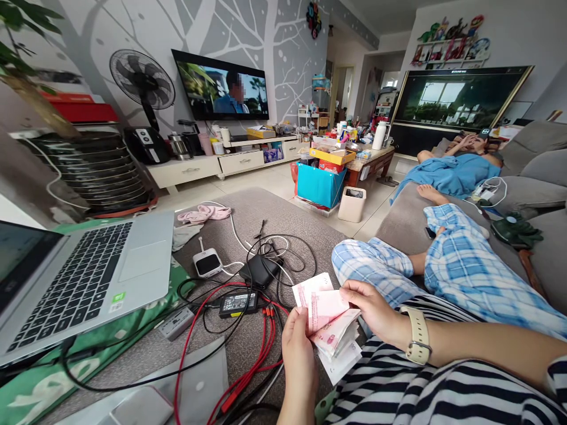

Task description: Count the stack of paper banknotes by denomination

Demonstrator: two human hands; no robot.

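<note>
Working remotely, I'm pinching rectangular pink paper banknotes in left hand and right hand, seemingly leafing, likely needing thumb-sliding next.

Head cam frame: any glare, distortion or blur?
Head view, all remarks: soft, fairly even light; wide-angle stretch skews the laptop and television; window reflections on the large dark screen; a pixelated patch on the television picture; left hand, right hand and banknotes look reasonably sharp.

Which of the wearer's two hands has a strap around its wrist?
The right hand: a buckled cream strap circles its wrist. The left hand shows a bare wrist. Both hands hold pink banknotes.
</note>
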